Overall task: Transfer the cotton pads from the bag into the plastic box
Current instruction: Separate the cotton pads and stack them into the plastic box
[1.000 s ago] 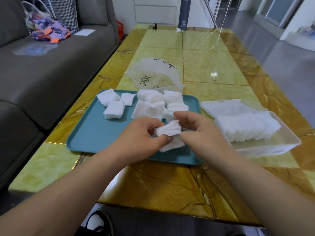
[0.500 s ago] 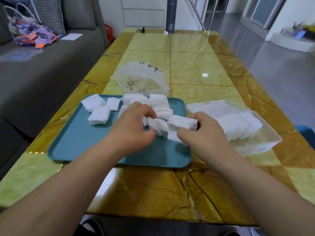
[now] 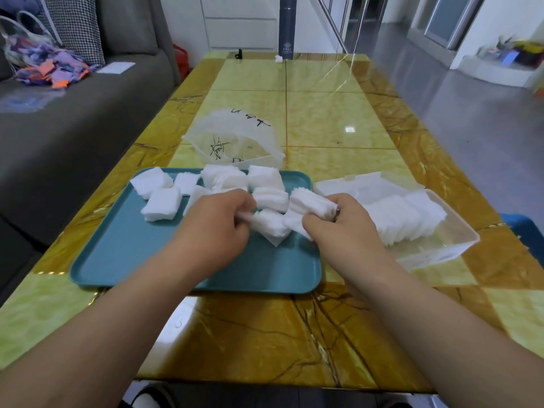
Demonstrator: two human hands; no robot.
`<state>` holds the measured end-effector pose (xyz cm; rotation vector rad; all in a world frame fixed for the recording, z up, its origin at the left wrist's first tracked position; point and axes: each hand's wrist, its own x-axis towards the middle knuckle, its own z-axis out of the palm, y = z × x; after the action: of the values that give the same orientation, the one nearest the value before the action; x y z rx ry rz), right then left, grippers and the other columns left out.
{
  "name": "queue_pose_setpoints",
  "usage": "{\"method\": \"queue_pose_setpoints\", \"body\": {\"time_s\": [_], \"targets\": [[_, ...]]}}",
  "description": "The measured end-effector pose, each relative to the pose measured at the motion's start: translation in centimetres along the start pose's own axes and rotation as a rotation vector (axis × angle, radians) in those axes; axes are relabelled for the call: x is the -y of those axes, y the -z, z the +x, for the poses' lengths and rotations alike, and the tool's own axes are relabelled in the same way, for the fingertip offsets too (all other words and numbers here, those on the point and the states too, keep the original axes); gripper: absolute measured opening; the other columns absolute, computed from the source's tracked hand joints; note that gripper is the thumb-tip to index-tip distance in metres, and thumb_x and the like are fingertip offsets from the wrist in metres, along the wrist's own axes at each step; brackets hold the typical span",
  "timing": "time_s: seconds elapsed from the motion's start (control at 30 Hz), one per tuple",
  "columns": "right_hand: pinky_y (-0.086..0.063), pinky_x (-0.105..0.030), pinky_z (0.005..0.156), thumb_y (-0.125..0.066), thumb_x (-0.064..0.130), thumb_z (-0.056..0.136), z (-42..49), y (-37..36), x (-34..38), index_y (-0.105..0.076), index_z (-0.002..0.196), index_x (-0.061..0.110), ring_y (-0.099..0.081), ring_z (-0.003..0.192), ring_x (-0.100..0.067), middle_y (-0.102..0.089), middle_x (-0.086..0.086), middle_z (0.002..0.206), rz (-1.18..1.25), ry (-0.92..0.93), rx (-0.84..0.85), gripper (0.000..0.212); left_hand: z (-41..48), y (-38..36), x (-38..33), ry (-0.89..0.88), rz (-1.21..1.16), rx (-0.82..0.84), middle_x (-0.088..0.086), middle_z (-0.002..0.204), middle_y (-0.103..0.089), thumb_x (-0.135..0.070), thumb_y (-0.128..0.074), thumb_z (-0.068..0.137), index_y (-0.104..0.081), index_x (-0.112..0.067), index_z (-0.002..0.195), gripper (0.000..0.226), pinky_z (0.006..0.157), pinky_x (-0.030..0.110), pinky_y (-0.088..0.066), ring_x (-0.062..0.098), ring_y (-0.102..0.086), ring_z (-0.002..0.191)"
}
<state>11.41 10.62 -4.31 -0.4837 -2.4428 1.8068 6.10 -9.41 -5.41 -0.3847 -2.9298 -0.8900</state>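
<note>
Since a second ago both hands have moved from the near edge of the tray (image 3: 147,260) up to the piles. The right hand (image 3: 344,228) now curls round its own stack of cotton pads (image 3: 312,203), and the left hand (image 3: 215,228) pinches a second clump (image 3: 268,228), so another load looks ready. Count: one tray, about six loose stacks on it, one slack bag (image 3: 232,136) at far centre, and one plastic box (image 3: 450,245) at right with a row of pads inside.

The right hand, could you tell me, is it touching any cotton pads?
Touching: the head view shows the right hand with its fingers curled round a stack of cotton pads.
</note>
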Motion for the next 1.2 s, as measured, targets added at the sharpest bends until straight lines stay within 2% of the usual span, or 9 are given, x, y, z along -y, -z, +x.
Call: {"method": "queue_pose_setpoints", "body": {"time_s": [0.1,0.23,0.37,0.5,0.57,0.67,0.8,0.97,1.2], "targets": [[-0.048,-0.023,0.061,-0.069,0.016,0.089,0.1,-0.2,0.1,-0.065,0.103,0.021,-0.061,0.076,-0.011,-0.070,-0.001,0.095,0.024,0.011,-0.012,0.015,-0.8,1.4,-0.2,0.035,-0.207,-0.101,-0.011,0.069,-0.071,-0.023,-0.072,0.091,-0.073,-0.027,0.087,0.006,0.059,0.026,-0.054,0.009,-0.069,0.061],[-0.060,-0.043,0.076,-0.075,0.019,0.086,0.1,-0.7,0.4,-0.071,0.098,0.021,-0.073,0.092,-0.027,-0.077,-0.005,0.095,0.058,0.033,-0.006,0.013,-1.7,3.3,-0.7,0.163,-0.694,0.005,0.006,0.076,-0.077,-0.014,-0.072,0.095,-0.070,-0.015,0.103,0.008,0.046,0.025,-0.035,0.021,-0.064,0.049],[-0.061,-0.059,0.088,-0.081,0.024,0.079,-0.1,-1.2,0.5,-0.077,0.096,0.021,-0.076,0.095,-0.032,-0.080,-0.007,0.093,0.121,0.051,0.044,0.018,-2.0,3.4,-0.7,0.176,-0.787,0.124,0.012,0.074,-0.072,-0.019,-0.068,0.098,-0.065,-0.014,0.110,0.013,0.043,0.024,-0.031,0.020,-0.052,0.044],[-0.062,-0.054,0.090,-0.084,0.017,0.082,0.1,-1.1,0.3,-0.078,0.101,0.019,-0.079,0.093,-0.025,-0.082,-0.004,0.091,0.120,0.051,0.113,0.020,-1.9,2.9,-0.8,0.165,-0.786,0.149,0.007,0.074,-0.065,-0.015,-0.075,0.092,-0.065,-0.012,0.093,0.010,0.049,0.016,-0.040,0.009,-0.051,0.054],[-0.063,-0.050,0.090,-0.084,0.008,0.081,0.2,-1.0,0.3,-0.077,0.103,0.015,-0.079,0.091,-0.025,-0.082,-0.005,0.088,0.143,0.027,0.151,0.024,-1.7,2.8,-0.8,0.135,-0.801,0.187,0.005,0.080,-0.066,-0.015,-0.078,0.087,-0.070,-0.010,0.089,0.010,0.058,0.020,-0.041,0.008,-0.054,0.064],[-0.066,-0.037,0.082,-0.084,-0.002,0.077,0.3,-0.5,0.4,-0.076,0.104,0.010,-0.079,0.093,-0.028,-0.082,-0.009,0.087,0.166,-0.017,0.216,0.030,-1.6,2.6,-1.0,0.070,-0.776,0.276,0.007,0.093,-0.075,-0.020,-0.071,0.084,-0.078,-0.017,0.096,0.014,0.070,0.031,-0.045,0.012,-0.060,0.081],[-0.064,-0.024,0.074,-0.080,-0.007,0.081,0.5,0.1,0.4,-0.080,0.104,0.012,-0.079,0.092,-0.019,-0.083,-0.006,0.088,0.125,-0.027,0.276,0.030,-1.7,2.4,-1.2,0.010,-0.745,0.348,0.002,0.102,-0.079,-0.009,-0.072,0.094,-0.078,-0.023,0.109,0.021,0.069,0.029,-0.053,0.012,-0.068,0.085],[-0.066,-0.033,0.083,-0.075,0.010,0.093,0.5,0.4,0.3,-0.081,0.107,0.013,-0.079,0.097,-0.024,-0.082,-0.010,0.096,0.133,-0.028,0.322,0.016,-1.5,2.1,-1.0,0.082,-0.740,0.205,0.008,0.094,-0.079,-0.006,-0.087,0.078,-0.077,-0.014,0.098,0.024,0.084,0.032,-0.062,0.020,-0.073,0.087],[-0.064,-0.031,0.084,-0.067,0.011,0.099,0.4,0.2,0.5,-0.081,0.108,0.013,-0.078,0.099,-0.020,-0.082,-0.008,0.100,0.145,-0.029,0.381,0.017,-1.3,1.7,-1.0,0.110,-0.754,0.183,0.011,0.094,-0.079,-0.004,-0.086,0.079,-0.077,-0.012,0.093,0.018,0.092,0.046,-0.059,0.020,-0.071,0.085]]}}
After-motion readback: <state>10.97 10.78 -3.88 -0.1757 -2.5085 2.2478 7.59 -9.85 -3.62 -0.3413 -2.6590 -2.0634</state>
